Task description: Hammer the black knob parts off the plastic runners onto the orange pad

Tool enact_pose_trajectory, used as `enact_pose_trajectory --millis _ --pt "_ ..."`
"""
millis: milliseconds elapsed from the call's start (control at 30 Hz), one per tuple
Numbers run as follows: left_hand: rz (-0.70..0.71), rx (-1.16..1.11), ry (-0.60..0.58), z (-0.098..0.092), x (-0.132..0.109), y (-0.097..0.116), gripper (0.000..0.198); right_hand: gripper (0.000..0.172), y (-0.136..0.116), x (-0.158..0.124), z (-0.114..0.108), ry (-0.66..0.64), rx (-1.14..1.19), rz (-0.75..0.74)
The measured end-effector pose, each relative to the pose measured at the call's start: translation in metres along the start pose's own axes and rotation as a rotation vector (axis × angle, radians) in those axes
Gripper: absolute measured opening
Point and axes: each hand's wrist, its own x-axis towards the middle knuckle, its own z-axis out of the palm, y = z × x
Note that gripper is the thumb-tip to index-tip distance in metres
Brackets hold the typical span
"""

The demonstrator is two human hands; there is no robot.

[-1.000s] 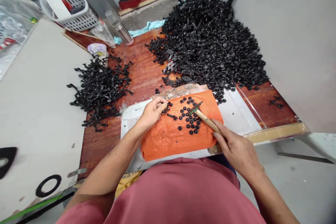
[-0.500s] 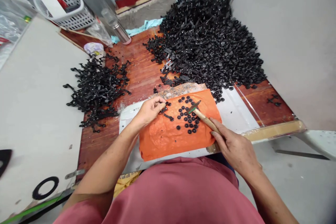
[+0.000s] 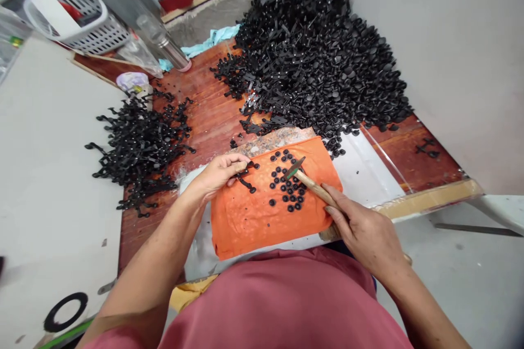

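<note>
Between the thumb and fingers of my left hand (image 3: 223, 170) is a black branched plastic part (image 3: 245, 182), held over the left edge of an orange cloth (image 3: 245, 223). My right hand (image 3: 362, 223) is wrapped around the wooden handle of a small hammer (image 3: 317, 188). The hammer's narrow metal head, with a green mark on it, hovers over or rests among several small black round caps (image 3: 290, 197) on the cloth; which of the two I cannot tell. Part of the black piece is hidden by my left fingers.
A large heap of black plastic parts (image 3: 311, 60) covers the back right of the red-brown wooden table (image 3: 184, 87). On the left lies a smaller pile of black branched parts (image 3: 141, 139). Behind it stand a steel flask (image 3: 174, 52) and a white basket (image 3: 98, 35).
The whole view has shifted a little. My left hand has drawn slightly left with the black part, which shows more clearly now. My right hand keeps its grip on the hammer.
</note>
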Motion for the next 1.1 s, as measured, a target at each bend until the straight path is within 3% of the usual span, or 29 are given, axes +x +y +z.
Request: enact_pose_trajectory --millis 200,500,700,933,1100 --pt "-0.037 -0.034 0.006 -0.002 0.000 0.002 0.055 0.046 0.001 -0.002 0.001 0.002 0.001 -0.009" --pt "-0.001 0.083 0.001 0.005 -0.002 0.002 0.044 0.046 0.001 -0.002 0.000 0.005 -0.021 -0.010" --pt "0.143 0.160 0.040 0.007 -0.001 -0.004 0.037 0.046 0.000 -0.002 0.000 0.011 -0.018 -0.009" --pt "0.261 0.458 0.126 0.011 -0.007 -0.010 0.025 0.044 -0.001 -0.001 -0.001 -0.002 -0.004 0.006" --pt "0.258 0.411 0.081 0.009 0.000 -0.013 0.025 0.046 0.000 0.000 -0.003 -0.039 0.015 0.023"
